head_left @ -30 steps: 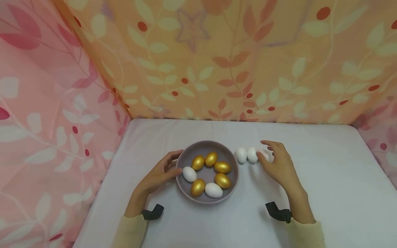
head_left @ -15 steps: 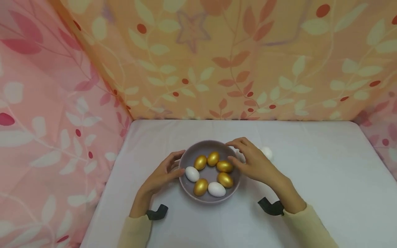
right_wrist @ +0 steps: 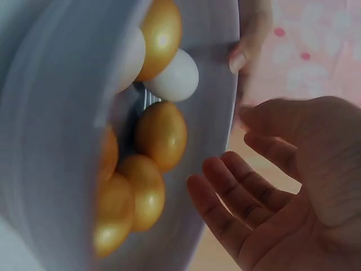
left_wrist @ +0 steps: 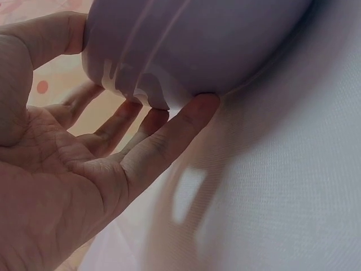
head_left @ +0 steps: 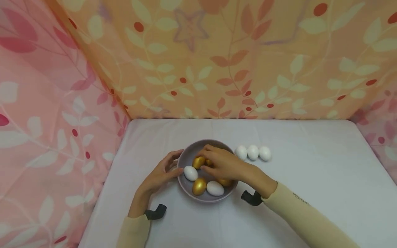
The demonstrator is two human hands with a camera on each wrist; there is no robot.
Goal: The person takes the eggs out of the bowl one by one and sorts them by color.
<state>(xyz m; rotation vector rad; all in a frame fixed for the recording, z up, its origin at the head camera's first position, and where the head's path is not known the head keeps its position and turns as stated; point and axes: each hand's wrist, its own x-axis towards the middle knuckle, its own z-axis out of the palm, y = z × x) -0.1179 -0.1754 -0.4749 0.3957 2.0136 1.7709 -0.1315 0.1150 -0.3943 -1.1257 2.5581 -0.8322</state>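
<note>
A round grey-mauve bowl (head_left: pixel 187 154) holds several golden eggs (head_left: pixel 199 186) and two white eggs (head_left: pixel 190 173) (head_left: pixel 215 188). My left hand (head_left: pixel 159 174) touches its left side; in the left wrist view, the thumb and spread fingers rest against the outer wall (left_wrist: pixel 208 45). Over the bowl reaches my right hand (head_left: pixel 226 163), hiding some of the golden eggs. The right wrist view shows that right hand (right_wrist: pixel 282 209) with bent, parted fingers and nothing between them, near the golden egg (right_wrist: pixel 162 135).
Right of the bowl, three white eggs (head_left: pixel 241 152) (head_left: pixel 252 152) (head_left: pixel 265 153) stand in a row on the white-covered table (head_left: pixel 297 144). A patterned orange curtain (head_left: pixel 198 69) hangs at the back and a pink one (head_left: pixel 56 113) on the left.
My right hand has moved left from beside the white eggs to above the bowl, uncovering all three in the row. The left hand stays at the bowl's side.
</note>
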